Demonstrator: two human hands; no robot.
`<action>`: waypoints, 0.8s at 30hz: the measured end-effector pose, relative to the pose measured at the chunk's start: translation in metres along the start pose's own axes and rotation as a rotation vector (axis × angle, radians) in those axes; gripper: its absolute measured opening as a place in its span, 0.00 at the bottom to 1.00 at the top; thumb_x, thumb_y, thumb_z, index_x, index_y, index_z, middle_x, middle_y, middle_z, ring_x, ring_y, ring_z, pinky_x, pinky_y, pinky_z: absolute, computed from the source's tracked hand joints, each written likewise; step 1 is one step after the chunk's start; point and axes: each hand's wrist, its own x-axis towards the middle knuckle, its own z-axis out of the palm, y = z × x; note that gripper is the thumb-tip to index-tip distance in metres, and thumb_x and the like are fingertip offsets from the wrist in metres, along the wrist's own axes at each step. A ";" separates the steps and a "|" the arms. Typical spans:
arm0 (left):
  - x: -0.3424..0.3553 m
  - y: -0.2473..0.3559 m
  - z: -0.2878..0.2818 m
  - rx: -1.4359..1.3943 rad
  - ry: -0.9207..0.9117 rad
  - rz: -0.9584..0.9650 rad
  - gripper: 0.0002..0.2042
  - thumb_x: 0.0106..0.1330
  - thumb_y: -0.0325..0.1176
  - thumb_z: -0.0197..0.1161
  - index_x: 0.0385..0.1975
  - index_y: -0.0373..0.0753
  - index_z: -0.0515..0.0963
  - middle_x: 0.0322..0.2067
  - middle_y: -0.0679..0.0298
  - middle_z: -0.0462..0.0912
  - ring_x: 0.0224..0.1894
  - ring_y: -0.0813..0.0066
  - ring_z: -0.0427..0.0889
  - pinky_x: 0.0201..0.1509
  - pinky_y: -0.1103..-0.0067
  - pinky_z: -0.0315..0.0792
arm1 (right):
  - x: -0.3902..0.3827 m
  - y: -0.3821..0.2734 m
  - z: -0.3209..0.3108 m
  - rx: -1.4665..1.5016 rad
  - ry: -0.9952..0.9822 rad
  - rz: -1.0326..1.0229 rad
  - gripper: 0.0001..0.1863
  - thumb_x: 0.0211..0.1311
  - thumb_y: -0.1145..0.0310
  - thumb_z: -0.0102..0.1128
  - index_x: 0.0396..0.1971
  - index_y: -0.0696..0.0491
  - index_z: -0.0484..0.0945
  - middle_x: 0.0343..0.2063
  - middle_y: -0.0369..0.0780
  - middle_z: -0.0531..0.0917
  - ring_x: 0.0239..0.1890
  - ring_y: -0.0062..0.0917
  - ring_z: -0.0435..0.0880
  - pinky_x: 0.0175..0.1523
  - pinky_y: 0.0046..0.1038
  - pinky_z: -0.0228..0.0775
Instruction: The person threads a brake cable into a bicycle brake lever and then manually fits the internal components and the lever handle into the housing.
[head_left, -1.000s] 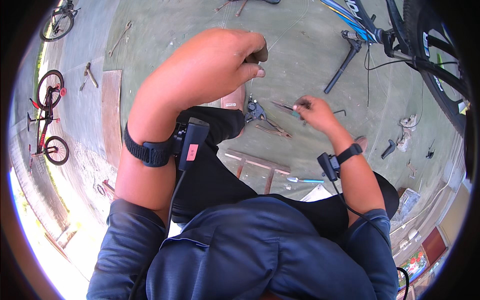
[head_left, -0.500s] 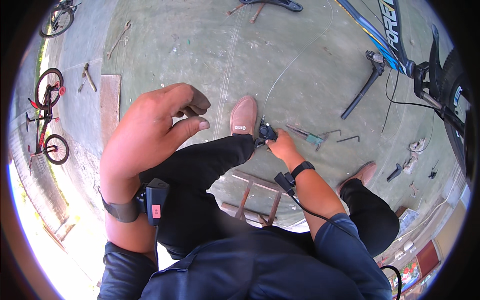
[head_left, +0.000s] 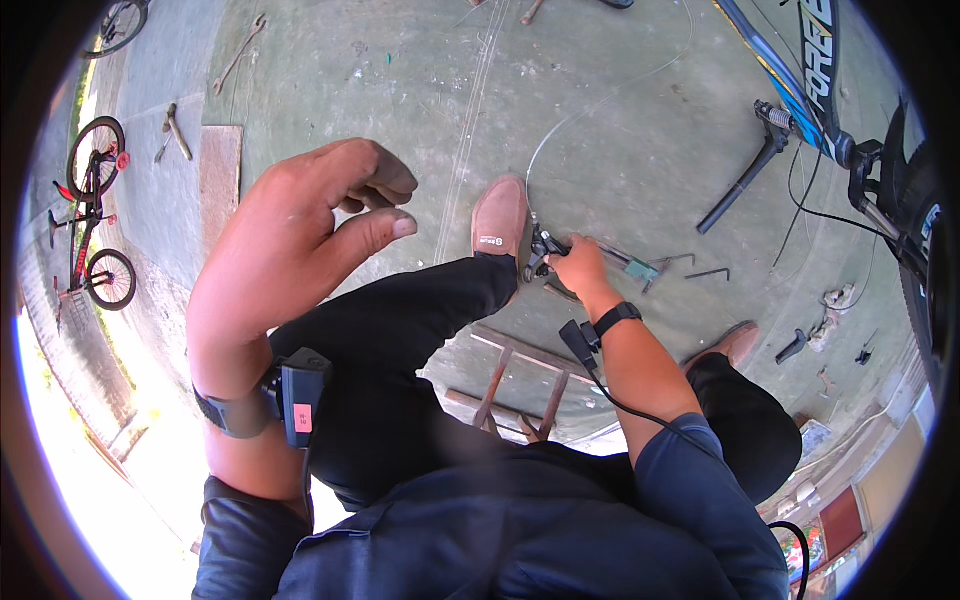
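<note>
My right hand (head_left: 580, 270) is closed on a small black shifter (head_left: 540, 252) with metal parts, just above the floor beside my left shoe (head_left: 501, 216). From the shifter a thin pale cable (head_left: 532, 158) curves up and away to the right across the floor; part of the shifter is hidden by my fingers. My left hand (head_left: 325, 215) hangs raised over the floor to the left, its fingers bent and the thumb apart from them, with nothing seen in it. Near my right hand lies a green-and-grey tool (head_left: 632, 268).
Two hex keys (head_left: 712, 273) lie right of the green tool. A blue and black bicycle frame (head_left: 790, 70) with a dark post (head_left: 745, 180) stands at the upper right. Below my hands is a wooden stool (head_left: 522, 372). Wrench (head_left: 241, 55), hammer (head_left: 179, 132) and a parked bicycle (head_left: 90, 215) are at left.
The shifter in my right hand has turned and moved slightly up and to the right, exposing its metal parts. My left hand has risen slightly, and the view has shifted.
</note>
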 end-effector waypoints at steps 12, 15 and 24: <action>0.001 0.056 0.038 0.205 0.116 0.198 0.07 0.61 0.29 0.62 0.34 0.31 0.78 0.31 0.51 0.82 0.36 0.55 0.82 0.40 0.70 0.75 | -0.142 -0.041 -0.212 0.374 0.082 -0.471 0.16 0.52 0.79 0.69 0.40 0.59 0.74 0.33 0.39 0.82 0.37 0.21 0.79 0.46 0.26 0.72; 0.005 0.084 0.064 0.095 0.087 0.260 0.09 0.61 0.30 0.62 0.37 0.31 0.79 0.33 0.49 0.83 0.38 0.53 0.82 0.43 0.69 0.75 | -0.192 -0.035 -0.252 0.274 0.228 -0.552 0.16 0.51 0.81 0.69 0.39 0.59 0.74 0.34 0.39 0.82 0.38 0.21 0.80 0.47 0.25 0.71; 0.007 0.176 0.131 -0.624 -0.272 0.301 0.16 0.66 0.25 0.62 0.53 0.32 0.75 0.39 0.62 0.83 0.44 0.78 0.80 0.50 0.79 0.74 | -0.284 0.006 -0.289 0.297 0.481 -0.542 0.16 0.46 0.80 0.68 0.37 0.59 0.76 0.34 0.40 0.81 0.38 0.26 0.80 0.48 0.27 0.71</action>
